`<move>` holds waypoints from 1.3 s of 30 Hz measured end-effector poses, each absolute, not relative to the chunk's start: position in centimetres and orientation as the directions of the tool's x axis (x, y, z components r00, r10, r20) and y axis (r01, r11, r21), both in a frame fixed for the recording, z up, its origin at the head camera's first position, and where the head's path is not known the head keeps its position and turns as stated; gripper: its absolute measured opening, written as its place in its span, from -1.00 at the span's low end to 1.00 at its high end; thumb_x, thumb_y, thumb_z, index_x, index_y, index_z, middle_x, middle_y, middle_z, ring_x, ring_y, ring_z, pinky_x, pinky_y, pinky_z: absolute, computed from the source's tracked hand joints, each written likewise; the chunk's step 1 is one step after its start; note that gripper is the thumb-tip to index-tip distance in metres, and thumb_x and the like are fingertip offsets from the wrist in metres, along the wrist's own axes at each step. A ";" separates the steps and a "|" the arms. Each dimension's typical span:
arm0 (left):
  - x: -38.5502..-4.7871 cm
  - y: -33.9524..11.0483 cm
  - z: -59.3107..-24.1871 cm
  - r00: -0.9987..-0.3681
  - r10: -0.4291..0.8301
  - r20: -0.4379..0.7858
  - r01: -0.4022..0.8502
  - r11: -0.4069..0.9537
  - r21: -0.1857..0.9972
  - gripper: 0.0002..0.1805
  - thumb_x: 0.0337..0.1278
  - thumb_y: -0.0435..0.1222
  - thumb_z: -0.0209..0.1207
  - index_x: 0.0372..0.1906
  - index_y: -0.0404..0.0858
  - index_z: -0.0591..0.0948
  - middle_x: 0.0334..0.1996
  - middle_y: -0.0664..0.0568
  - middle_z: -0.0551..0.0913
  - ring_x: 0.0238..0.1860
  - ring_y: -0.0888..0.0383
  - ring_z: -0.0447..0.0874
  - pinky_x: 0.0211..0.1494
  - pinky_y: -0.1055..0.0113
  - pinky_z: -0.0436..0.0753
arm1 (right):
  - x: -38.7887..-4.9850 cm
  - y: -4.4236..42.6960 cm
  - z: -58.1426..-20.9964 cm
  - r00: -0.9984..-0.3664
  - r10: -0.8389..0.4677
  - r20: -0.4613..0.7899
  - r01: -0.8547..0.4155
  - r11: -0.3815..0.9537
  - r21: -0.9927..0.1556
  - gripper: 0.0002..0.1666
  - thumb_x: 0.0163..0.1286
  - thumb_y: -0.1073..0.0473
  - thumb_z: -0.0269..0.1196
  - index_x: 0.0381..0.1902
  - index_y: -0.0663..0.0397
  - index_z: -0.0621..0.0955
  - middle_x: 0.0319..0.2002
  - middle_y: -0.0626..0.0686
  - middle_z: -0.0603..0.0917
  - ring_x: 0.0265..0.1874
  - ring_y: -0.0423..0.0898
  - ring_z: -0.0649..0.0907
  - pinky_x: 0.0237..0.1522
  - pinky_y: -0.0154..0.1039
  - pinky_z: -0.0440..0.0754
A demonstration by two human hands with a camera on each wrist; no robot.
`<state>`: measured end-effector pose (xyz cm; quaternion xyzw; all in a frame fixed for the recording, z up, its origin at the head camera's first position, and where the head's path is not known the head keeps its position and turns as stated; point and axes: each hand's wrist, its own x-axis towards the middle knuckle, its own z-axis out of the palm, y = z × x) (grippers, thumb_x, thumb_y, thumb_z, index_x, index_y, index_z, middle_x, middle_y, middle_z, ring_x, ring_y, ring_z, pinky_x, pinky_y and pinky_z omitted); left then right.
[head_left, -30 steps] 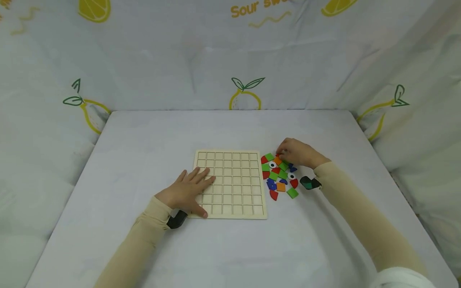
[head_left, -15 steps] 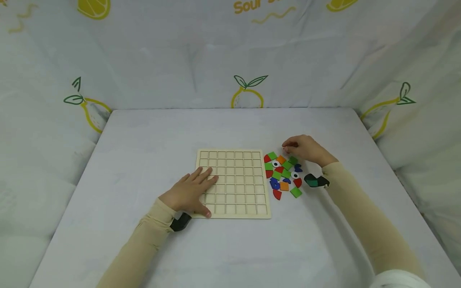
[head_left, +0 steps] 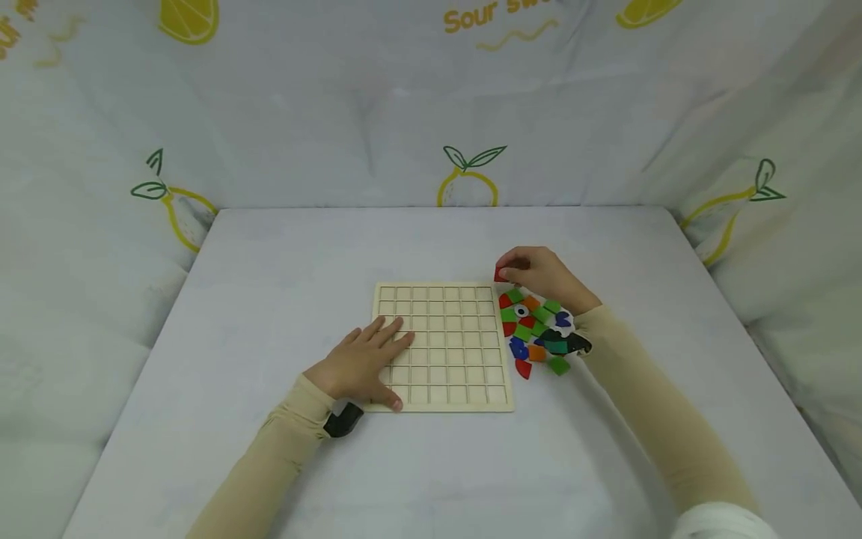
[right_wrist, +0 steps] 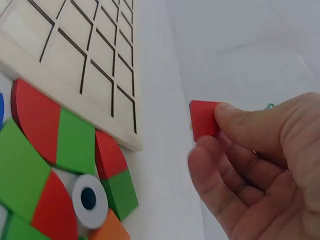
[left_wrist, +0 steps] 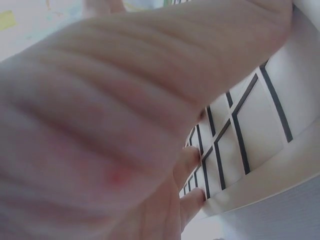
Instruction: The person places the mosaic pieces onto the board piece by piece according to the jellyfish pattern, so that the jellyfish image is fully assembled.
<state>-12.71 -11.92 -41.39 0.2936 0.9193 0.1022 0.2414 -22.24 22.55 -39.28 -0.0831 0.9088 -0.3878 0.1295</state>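
A pale wooden grid board (head_left: 447, 352) lies flat on the table, its square cells bare where I can see them. My left hand (head_left: 364, 363) rests spread on the board's left side, fingers straight. Between thumb and fingers, my right hand (head_left: 545, 277) pinches a red tile (right_wrist: 204, 119) just off the board's far right corner, above the table. The tile's full outline is partly covered by the thumb. Under the right wrist lies a pile of small coloured tiles: a green square (head_left: 558, 365), a red quarter-round piece (head_left: 523, 369) and a white eye disc (right_wrist: 90, 199) among them.
The pile sits close along the board's right edge, with an orange tile (head_left: 536, 352) and blue pieces (head_left: 518, 348) in it. The white table (head_left: 431, 464) ends at a lemon-printed curtain (head_left: 397, 105) behind and at both sides.
My right hand has lifted away from the pile's far end and moved left toward the board's far right corner, carrying the red tile. The left hand stays on the board.
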 end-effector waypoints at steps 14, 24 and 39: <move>-12.7 -11.8 -41.1 -0.712 0.583 -0.392 0.480 0.811 0.334 0.23 -0.06 0.15 0.47 0.65 -0.02 0.02 0.68 -0.01 -0.21 0.68 -0.14 -0.34 0.66 -0.25 -0.06 | -22.1 19.0 -41.0 -0.895 -0.373 -0.245 -0.116 0.725 -0.679 -0.80 0.52 0.14 0.22 -0.03 0.09 0.68 -0.14 0.08 0.72 -0.22 -0.03 0.58 -0.18 -0.25 0.57; -12.8 -11.8 -41.3 -0.714 0.581 -0.391 0.483 0.813 0.325 0.22 -0.06 0.16 0.46 0.65 -0.01 0.03 0.68 0.01 -0.21 0.68 -0.12 -0.34 0.67 -0.22 -0.06 | -21.8 18.3 -41.6 -0.865 -0.404 -0.297 -0.104 0.725 -0.681 -0.82 0.52 0.14 0.21 -0.06 0.06 0.68 -0.16 0.04 0.70 -0.22 -0.05 0.51 -0.17 -0.26 0.50; -12.8 -11.8 -41.5 -0.716 0.578 -0.392 0.482 0.815 0.321 0.24 -0.08 0.17 0.47 0.65 0.02 0.01 0.68 0.02 -0.21 0.69 -0.10 -0.35 0.67 -0.22 -0.06 | -21.9 17.8 -41.8 -0.869 -0.406 -0.281 -0.146 0.755 -0.639 -0.82 0.51 0.15 0.21 -0.10 0.04 0.72 -0.18 0.03 0.74 -0.27 -0.09 0.54 -0.21 -0.28 0.53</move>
